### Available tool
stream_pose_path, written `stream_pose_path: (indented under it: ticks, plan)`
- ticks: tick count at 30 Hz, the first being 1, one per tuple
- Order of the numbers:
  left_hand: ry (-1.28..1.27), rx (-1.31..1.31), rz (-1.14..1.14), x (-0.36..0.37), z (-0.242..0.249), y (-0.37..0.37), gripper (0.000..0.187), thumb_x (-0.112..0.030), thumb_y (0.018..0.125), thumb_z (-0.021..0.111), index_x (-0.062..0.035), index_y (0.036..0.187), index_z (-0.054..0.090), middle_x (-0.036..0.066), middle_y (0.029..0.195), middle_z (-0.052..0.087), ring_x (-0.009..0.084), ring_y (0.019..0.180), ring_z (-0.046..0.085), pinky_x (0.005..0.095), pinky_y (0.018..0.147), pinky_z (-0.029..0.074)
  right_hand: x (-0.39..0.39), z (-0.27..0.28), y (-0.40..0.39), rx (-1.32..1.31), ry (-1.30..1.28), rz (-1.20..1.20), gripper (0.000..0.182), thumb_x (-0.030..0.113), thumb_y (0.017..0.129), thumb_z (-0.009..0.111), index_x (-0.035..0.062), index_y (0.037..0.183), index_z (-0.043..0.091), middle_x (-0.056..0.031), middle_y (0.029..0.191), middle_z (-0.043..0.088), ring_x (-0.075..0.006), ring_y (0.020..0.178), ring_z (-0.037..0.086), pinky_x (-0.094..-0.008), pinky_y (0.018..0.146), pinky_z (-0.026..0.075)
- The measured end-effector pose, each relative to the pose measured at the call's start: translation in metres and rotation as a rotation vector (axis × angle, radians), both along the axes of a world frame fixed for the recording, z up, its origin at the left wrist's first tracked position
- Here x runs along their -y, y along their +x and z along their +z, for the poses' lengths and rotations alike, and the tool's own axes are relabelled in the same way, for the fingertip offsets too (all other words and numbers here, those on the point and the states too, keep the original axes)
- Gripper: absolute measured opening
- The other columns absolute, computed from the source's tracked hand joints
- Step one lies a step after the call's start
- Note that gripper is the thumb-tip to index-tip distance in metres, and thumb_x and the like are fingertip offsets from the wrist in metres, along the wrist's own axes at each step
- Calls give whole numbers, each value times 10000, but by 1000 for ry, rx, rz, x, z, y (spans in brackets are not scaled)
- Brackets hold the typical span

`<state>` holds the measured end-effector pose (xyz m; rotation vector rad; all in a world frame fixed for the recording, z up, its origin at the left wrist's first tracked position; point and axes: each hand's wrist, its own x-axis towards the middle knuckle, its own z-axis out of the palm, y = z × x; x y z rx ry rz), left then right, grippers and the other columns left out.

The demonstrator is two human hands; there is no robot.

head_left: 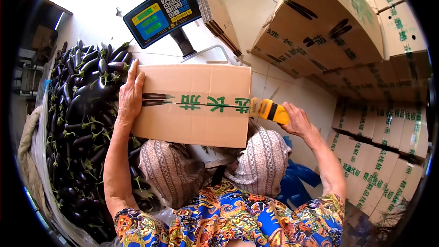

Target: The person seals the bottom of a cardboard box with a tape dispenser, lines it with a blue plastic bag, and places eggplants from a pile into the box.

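A closed cardboard box [201, 126] with green lettering and printed dark eggplants lies across my lap. My left hand [131, 92] rests flat against its left end, fingers stretched along the edge and touching it. At the box's right end, my right hand [297, 120] is closed around a yellow tape dispenser [274, 111]. The front of the dispenser meets the box's right edge, in line with the centre seam. A strip of clear tape seems to lie near that edge, though its extent is hard to make out.
A big heap of eggplants [82, 123] fills the left side. Beyond the box stands a scale display [162, 13], with flat cardboard [217, 18] next to it. Larger cartons [320, 27] and stacked boxes [366, 164] line the right. Blue plastic [299, 183] lies by my right knee.
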<state>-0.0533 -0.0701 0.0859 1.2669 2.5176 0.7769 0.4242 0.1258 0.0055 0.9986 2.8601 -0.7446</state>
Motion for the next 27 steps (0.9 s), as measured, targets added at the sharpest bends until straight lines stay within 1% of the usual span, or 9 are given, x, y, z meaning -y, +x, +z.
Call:
stream_pose_path:
  ticks: [4, 6, 7, 9, 12, 14, 20, 23, 27]
  plan:
    - [-9, 33, 15, -2, 3, 2, 564, -488, 1022, 392, -213, 1511, 331, 288, 1152, 639, 413, 1069, 642, 444, 929, 498, 9, 40, -55, 281, 34, 24, 497, 84, 708, 636, 2, 1178, 497, -253, 926, 598, -452, 828, 602, -528, 758, 491]
    - [-3, 73, 21, -3, 5, 6, 562, -476, 1022, 397, -208, 1512, 329, 291, 1178, 628, 409, 1088, 636, 443, 939, 493, 22, 38, -83, 209, 453, 347, 325, 102, 797, 582, -12, 1101, 569, -212, 891, 618, -307, 861, 626, -380, 697, 482]
    - [9, 70, 20, -2, 4, 8, 562, -468, 1022, 400, -203, 1512, 328, 291, 1199, 618, 411, 1102, 628, 441, 947, 489, 21, 40, -92, 395, 1342, 665, 155, 130, 847, 560, 63, 935, 669, -116, 837, 654, -229, 826, 649, -332, 624, 470]
    - [48, 54, 21, -2, 1, 9, 560, -452, 1023, 407, -194, 1513, 325, 292, 1241, 597, 415, 1132, 612, 437, 962, 480, 18, 27, -147, 504, 657, 520, 124, 186, 832, 608, 123, 824, 714, -27, 792, 667, -192, 751, 665, -335, 532, 464]
    - [76, 137, 16, 0, 3, 7, 561, -427, 1023, 416, -186, 1519, 314, 264, 1388, 505, 412, 1281, 501, 419, 1064, 394, -4, -9, -146, 616, 329, 453, 167, 257, 713, 735, 132, 821, 709, 7, 780, 668, -142, 703, 684, -335, 489, 493]
    - [64, 245, 20, -1, 7, 9, 580, -456, 1029, 394, -161, 1522, 316, 205, 1498, 411, 314, 1386, 397, 364, 1121, 307, -10, -32, -116, 567, 289, 238, 238, 227, 670, 742, 93, 849, 658, -55, 800, 684, -189, 718, 700, -334, 560, 532]
    - [118, 232, 0, -2, 2, 7, 573, -422, 1024, 413, -181, 1530, 292, 249, 1446, 454, 381, 1338, 451, 401, 1106, 350, -22, -74, -39, 666, -66, -85, 598, 262, 701, 752, -50, 1175, 562, -254, 1028, 677, -387, 992, 658, -423, 872, 513]
    - [131, 207, -19, -1, -2, 5, 601, -406, 1019, 439, -135, 1531, 283, 231, 1499, 388, 377, 1395, 366, 416, 1137, 298, -10, -59, -39, 337, 2, -152, 754, 390, 797, 717, -51, 1350, 455, -292, 1280, 562, -366, 1224, 546, -409, 994, 446]
    - [76, -284, -118, -5, 0, 8, 626, -377, 995, 493, -135, 1532, 282, 203, 1557, 270, 385, 1426, 264, 466, 1165, 231, -5, 44, -131, -864, -1078, -589, 856, 604, 973, 437, -21, 1515, 217, -201, 1599, 183, -299, 1477, 180, -371, 1183, 195]
